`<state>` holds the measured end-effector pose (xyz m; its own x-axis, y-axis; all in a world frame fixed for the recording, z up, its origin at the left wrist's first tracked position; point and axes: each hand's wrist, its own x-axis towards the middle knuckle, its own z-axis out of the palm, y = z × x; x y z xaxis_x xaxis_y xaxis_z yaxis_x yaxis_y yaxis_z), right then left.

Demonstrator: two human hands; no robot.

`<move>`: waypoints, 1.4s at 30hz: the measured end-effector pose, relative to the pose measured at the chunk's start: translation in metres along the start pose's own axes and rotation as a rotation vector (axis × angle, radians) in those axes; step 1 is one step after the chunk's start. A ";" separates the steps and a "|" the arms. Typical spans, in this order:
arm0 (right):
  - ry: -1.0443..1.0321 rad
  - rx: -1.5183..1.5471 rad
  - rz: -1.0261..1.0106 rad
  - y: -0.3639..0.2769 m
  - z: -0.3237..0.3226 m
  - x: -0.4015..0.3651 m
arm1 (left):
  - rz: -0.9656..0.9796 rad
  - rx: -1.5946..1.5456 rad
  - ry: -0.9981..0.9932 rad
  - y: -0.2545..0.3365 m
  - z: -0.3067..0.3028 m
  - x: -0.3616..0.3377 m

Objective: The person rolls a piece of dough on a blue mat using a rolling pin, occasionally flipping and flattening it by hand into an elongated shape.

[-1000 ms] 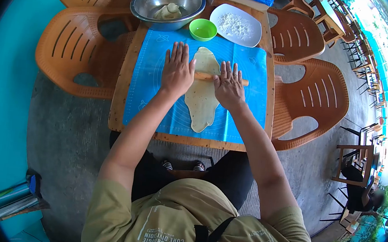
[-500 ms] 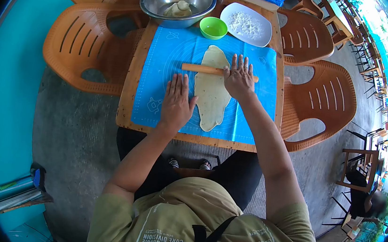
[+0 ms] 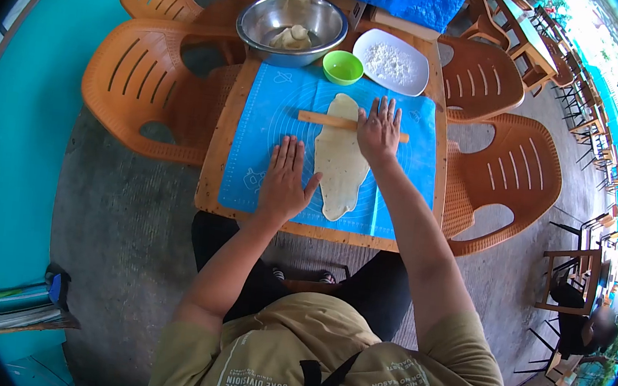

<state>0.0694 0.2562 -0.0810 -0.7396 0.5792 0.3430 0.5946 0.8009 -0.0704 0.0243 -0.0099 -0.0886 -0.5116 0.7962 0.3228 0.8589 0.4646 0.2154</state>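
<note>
A long, flat sheet of dough point(image 3: 339, 170) lies on the blue mat point(image 3: 254, 142). Across its upper part rests a wooden rolling pin point(image 3: 320, 119). My right hand point(image 3: 379, 131) lies flat over the pin's right part, fingers stretched out. Left of the dough, my left hand point(image 3: 287, 183) is spread on the mat, holding nothing, with its thumb near the dough's edge.
Behind the mat stand a metal bowl point(image 3: 255, 25) with dough pieces point(image 3: 292, 38), a green bowl point(image 3: 342, 67) and a white plate point(image 3: 420, 69) of white powder. Orange chairs point(image 3: 137, 73) flank the wooden table point(image 3: 209, 175). A person point(image 3: 581, 327) is at far right.
The camera view has shifted, so the table appears slightly lower. Both hands keep nearly the same pose, and the pin still lies across the dough's upper part.
</note>
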 end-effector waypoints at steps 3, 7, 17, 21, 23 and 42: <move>0.019 0.112 -0.008 -0.019 -0.023 -0.026 | 0.015 -0.034 0.073 -0.002 0.002 -0.001; -0.102 0.277 -0.141 -0.029 -0.036 -0.056 | 0.005 -0.028 0.001 0.002 -0.004 0.001; -0.257 0.228 -0.138 -0.015 -0.010 0.006 | -0.020 -0.043 -0.071 0.001 -0.008 0.004; -0.288 0.221 -0.101 -0.014 0.001 0.030 | -0.034 -0.047 -0.093 0.002 -0.008 0.005; -0.296 0.231 -0.106 -0.013 0.003 0.037 | -0.036 -0.046 -0.094 0.002 -0.008 0.004; -0.302 0.146 -0.137 0.008 0.002 0.048 | -0.032 -0.063 -0.068 0.001 -0.007 0.004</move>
<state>0.0384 0.2908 -0.0668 -0.8820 0.4663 0.0677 0.4484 0.8747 -0.1838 0.0227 -0.0089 -0.0801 -0.5341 0.8068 0.2525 0.8382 0.4665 0.2823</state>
